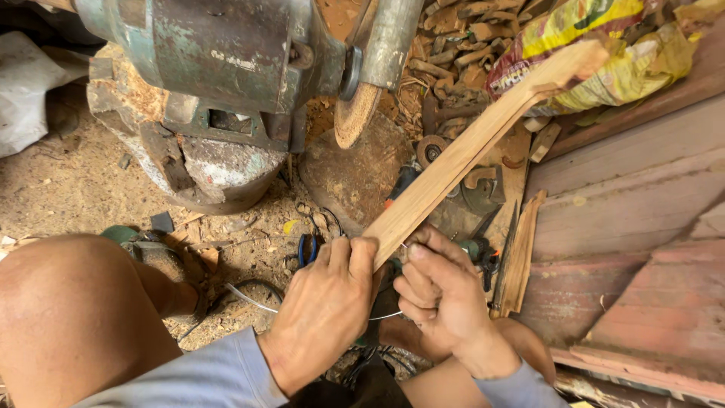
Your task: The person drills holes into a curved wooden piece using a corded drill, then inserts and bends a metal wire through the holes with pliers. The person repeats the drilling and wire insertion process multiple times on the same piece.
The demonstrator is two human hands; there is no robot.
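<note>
While crouching by the grinder (219, 68), gripping carved wooden handle (468, 151) at near end, left hand (325, 310) and right hand (442, 298) both clenching, far end rising beyond fingers.

A pale tan wooden strip (468, 151) crosses the scene, with a worn green machine (219, 53) far left, a yellow-and-red patterned sack (604, 53) far right, and reddish-brown planks (642, 227) on the right.

1. Both forearms wear long, pale grey-blue sleeves reaching the wrists.
2. The left hand (325, 310) and right hand (438, 295) are bare, ungloved.
3. The left knee is uncovered.
</note>
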